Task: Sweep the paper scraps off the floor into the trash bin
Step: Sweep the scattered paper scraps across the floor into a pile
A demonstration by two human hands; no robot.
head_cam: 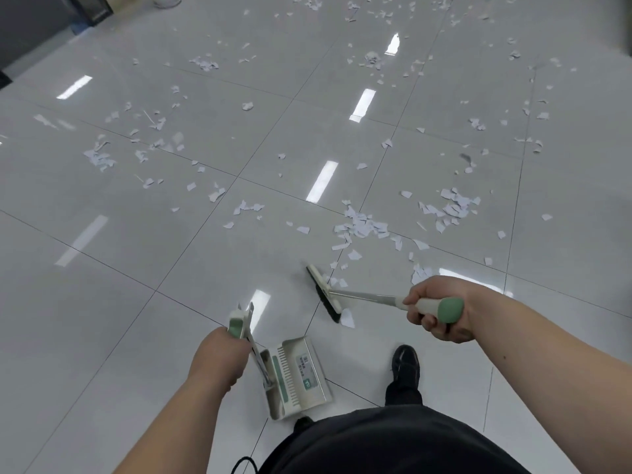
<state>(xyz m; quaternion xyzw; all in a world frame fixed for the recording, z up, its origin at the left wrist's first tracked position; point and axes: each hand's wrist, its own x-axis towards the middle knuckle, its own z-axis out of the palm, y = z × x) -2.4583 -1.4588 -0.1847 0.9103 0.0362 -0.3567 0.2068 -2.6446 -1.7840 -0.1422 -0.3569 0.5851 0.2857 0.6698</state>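
Observation:
White paper scraps (362, 225) lie scattered over the grey tiled floor, thickest ahead and to the right. My right hand (436, 311) grips the green-capped handle of a broom (323, 292), whose brush head rests on the floor beside a few scraps. My left hand (219, 357) grips the handle of a white and green dustpan (295, 378), which hangs upright just above or on the floor near my feet. No trash bin is clearly in view.
My black shoe (405, 362) stands right of the dustpan. A dark cabinet or wall (30, 25) runs along the far left. The base of a white object (166, 0) sits at the top edge. A black cord (244, 465) shows at the bottom.

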